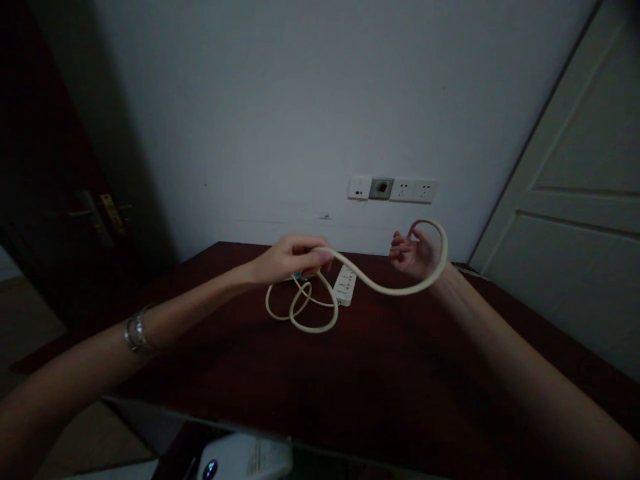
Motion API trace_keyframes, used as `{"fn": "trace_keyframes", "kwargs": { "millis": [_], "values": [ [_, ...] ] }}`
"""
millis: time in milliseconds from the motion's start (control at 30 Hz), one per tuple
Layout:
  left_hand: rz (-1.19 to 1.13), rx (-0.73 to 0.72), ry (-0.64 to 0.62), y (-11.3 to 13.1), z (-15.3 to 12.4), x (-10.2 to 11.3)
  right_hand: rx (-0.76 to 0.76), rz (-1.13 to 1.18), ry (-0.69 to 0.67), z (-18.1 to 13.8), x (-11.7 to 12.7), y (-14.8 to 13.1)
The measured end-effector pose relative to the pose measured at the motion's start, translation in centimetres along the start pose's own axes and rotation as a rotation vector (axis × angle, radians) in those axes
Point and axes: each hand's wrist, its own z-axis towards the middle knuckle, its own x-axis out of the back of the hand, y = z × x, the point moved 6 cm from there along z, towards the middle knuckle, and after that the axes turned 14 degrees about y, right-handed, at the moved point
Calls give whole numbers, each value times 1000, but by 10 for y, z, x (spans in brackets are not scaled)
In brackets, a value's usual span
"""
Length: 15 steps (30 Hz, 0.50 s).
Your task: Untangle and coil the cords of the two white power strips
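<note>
My left hand (pixel 295 260) is closed around a cream-white power cord (pixel 395 291), pinching it between thumb and fingers. From there the cord sags to the right, then curls up in front of my right wrist and over to the fingers. My right hand (pixel 415 255) is raised with curled fingers, and the cord runs into it by the thumb; its end is hidden. Below my left hand, more of the cord lies in loose loops on the dark red table (pixel 320 373). A white power strip (pixel 345 287) sits behind these loops, and the cord reaches its near end.
Wall sockets (pixel 414 191) and a dark-centred outlet (pixel 381 189) are set in the pale wall behind the table. A white device (pixel 250 457) with a lit display is below the table's front edge. A dark door (pixel 50 167) stands left, a pale panelled door (pixel 580 173) right.
</note>
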Motion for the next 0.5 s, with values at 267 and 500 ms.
{"fn": "trace_keyframes", "kwargs": {
  "millis": [267, 500],
  "values": [
    [-417, 1, 437, 43, 47, 55, -15, -207, 205, -25, 0, 28],
    [-597, 194, 505, 56, 63, 59, 470, -393, -64, -74, -59, 2]
  ]
}}
